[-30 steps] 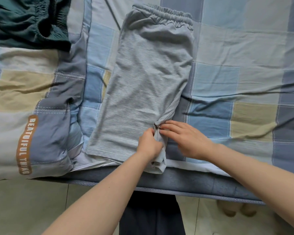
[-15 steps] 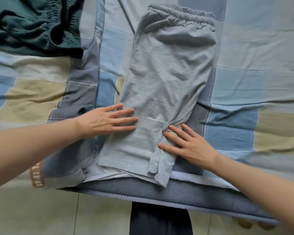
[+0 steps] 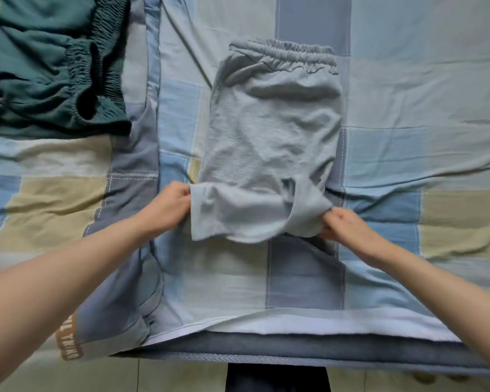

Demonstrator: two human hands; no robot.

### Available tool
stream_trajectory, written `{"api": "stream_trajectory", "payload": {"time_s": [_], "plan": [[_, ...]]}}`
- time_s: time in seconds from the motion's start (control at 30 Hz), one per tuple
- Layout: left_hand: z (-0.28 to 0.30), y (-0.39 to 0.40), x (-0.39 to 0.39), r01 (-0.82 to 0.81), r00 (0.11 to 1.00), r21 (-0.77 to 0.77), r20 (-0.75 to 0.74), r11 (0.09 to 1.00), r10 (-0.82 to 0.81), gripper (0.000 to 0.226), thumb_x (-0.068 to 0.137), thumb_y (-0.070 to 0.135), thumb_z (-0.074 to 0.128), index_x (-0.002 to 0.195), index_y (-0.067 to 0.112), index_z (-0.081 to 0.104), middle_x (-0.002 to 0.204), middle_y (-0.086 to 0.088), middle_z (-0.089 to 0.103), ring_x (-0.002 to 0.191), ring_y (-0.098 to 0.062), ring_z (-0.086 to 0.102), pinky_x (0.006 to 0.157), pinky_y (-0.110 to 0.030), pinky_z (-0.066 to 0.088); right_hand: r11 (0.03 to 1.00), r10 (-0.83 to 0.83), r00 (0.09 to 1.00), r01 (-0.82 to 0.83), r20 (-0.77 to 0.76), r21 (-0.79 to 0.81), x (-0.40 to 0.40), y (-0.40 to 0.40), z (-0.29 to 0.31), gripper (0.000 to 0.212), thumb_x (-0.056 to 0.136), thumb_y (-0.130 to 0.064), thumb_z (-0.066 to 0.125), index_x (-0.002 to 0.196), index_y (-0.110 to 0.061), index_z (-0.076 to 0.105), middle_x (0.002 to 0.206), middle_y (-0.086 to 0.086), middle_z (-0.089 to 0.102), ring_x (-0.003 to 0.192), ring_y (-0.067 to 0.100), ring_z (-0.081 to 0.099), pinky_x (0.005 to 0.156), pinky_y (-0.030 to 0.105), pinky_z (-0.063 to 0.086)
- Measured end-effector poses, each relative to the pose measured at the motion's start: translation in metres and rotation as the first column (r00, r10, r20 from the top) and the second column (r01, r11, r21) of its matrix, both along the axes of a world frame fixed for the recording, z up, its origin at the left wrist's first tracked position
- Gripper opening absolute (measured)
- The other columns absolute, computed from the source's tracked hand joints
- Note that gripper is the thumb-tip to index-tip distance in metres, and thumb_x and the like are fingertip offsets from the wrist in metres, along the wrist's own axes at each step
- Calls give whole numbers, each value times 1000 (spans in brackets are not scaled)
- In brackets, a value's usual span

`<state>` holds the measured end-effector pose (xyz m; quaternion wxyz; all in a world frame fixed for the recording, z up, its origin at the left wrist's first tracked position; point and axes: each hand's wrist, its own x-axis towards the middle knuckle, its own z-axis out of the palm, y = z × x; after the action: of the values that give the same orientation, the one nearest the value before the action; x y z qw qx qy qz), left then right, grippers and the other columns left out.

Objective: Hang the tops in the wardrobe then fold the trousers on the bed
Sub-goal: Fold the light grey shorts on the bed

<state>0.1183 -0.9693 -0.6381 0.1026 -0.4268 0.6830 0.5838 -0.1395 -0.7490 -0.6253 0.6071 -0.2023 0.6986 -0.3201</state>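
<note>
Now the left hand (image 3: pixel 167 207) and right hand (image 3: pixel 343 226) each grasp with their fingers the near hem of the grey trousers (image 3: pixel 272 131), lifted over the bed (image 3: pixel 408 94); green trousers (image 3: pixel 48 69) lie far left.

the trousers (image 3: pixel 269 142) lie on the bed (image 3: pixel 408 94), near its middle, with the waistband at the far end and the leg ends toward the person. the near end is lifted and turned back over the rest. the left hand (image 3: pixel 167 207) holds the left corner of that lifted end, the right hand (image 3: pixel 343 224) holds the right corner, so the cloth spans between them. a second pair of trousers (image 3: pixel 48 69) lies bunched at the far left of the bed, well apart from the first. a folded quilt edge (image 3: pixel 130 250) runs between the two garments, left of the hands. the bed's near edge lies below the forearms, with the floor (image 3: pixel 167 374) beyond it.
</note>
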Motion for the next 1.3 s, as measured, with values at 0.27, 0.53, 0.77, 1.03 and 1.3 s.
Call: {"api": "stream_trajectory", "payload": {"time_s": [0.27,0.53,0.77,1.03,1.3], "plan": [[-7,-10,-23,-477,879,224,129,850,459,75,60,77,71,90,8,70,97,-16,71,90,-29,65,91,-42,50,934,-328,944,327,-20,143,-10,-25,-9,28,98,-36,48,89,-12,61,94,12,67,84,25,65,82,42,54],[-3,5,-6,-443,896,6,28,896,443,18,94,18,62,76,13,64,71,4,64,71,-18,58,69,-22,50,880,-472,882,472,-12,56,-13,-9,-2,7,92,-8,59,95,-14,58,90,2,61,76,13,65,71,30,59],[2,-55,-5,499,735,-840,282,211,-616,68,76,-7,35,141,12,45,146,-13,47,131,-36,44,108,-46,36,677,201,60,-730,-978,95,-58,-15,20,70,75,6,35,143,-12,44,146,16,41,137,33,35,110,48,31],[-18,-98,-64,634,215,-710,542,-306,-812,66,89,6,30,153,23,26,160,-4,26,145,-33,27,116,-51,21,214,272,-374,-875,-887,434,-90,-51,-25,70,89,-3,39,152,-28,23,158,4,22,145,28,23,116,49,19],[-34,-103,-69,639,270,-744,455,-196,-848,54,100,19,27,154,23,26,160,-3,24,148,-29,22,118,-48,22,319,237,-181,-913,-954,253,-92,-58,-57,45,105,-13,22,148,-21,35,153,1,34,142,24,30,113,44,30]]}}
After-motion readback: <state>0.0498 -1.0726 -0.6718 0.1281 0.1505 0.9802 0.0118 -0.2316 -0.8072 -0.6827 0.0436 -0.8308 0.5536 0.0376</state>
